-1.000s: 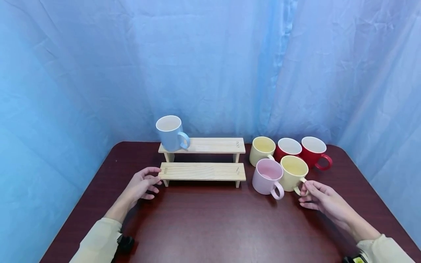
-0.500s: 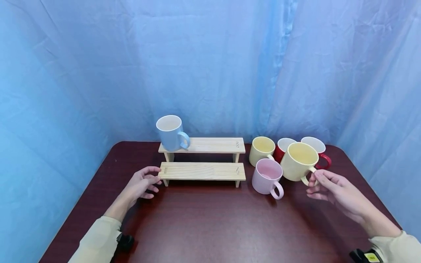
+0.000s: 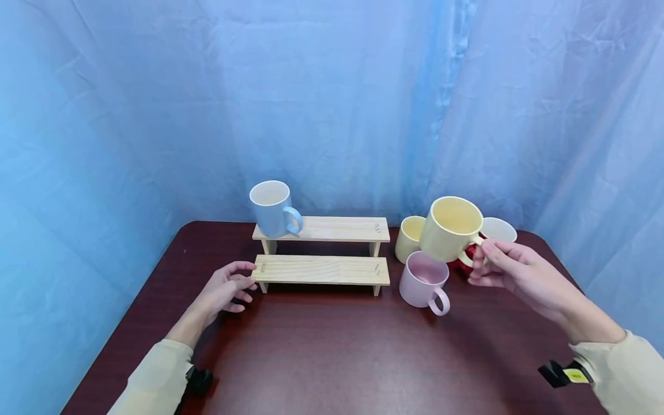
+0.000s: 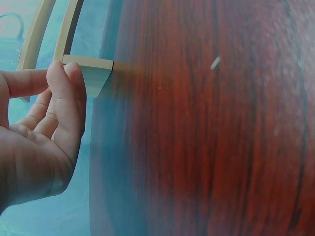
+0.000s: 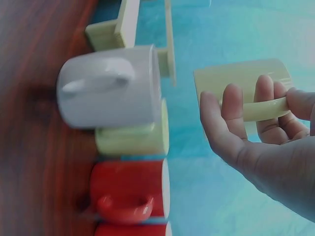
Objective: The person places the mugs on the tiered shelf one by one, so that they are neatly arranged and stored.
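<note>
currently the right hand (image 3: 520, 275) grips one yellow mug (image 3: 447, 233) of six.

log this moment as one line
left fingers: at end of lower shelf; right fingers: hold yellow mug aloft by handle; blue mug: on upper shelf

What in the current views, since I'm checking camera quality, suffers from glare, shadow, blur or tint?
Head view: mostly crisp, with a faint sheen on the table and a soft shadow below the right hand; left wrist view: pale glare toward the table's upper right, bluish haze along its left side; right wrist view: pink mug greyish and blurred, held yellow mug clearer.
</note>
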Tool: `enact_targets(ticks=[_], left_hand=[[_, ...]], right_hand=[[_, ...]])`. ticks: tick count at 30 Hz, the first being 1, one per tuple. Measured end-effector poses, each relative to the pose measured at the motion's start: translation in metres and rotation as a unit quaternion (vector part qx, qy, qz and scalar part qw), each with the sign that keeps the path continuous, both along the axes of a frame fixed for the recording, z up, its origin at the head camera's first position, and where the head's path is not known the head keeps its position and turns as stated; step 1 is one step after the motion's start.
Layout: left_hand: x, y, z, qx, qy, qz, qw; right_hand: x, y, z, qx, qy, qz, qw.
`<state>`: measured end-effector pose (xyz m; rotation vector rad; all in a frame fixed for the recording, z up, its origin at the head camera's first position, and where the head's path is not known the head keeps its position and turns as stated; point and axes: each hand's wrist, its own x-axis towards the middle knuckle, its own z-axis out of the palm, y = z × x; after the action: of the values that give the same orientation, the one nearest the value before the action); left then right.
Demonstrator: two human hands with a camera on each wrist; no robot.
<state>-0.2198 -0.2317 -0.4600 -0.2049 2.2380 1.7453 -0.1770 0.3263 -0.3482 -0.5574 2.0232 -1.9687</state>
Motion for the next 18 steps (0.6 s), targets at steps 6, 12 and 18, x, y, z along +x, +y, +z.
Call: enact_targets(ticks=[6,12,18], left_hand=[[0.001,0.0,0.0,0.002,0.001,0.0,1.0],[0.001,0.003,-0.002,0.005,-0.001,-0.002,1.0],[0.0,0.006,-0.003,0.006,-0.001,-0.002,1.0]], right_hand=[[-0.02,-0.042,0.01,0.027,0.002,-0.012,1.0],[-0.044,-0.093,0.015,0.028,-0.005,-0.028,0.999],[-0.07,-0.137,0.019,0.027,-0.02,-0.016,0.999]])
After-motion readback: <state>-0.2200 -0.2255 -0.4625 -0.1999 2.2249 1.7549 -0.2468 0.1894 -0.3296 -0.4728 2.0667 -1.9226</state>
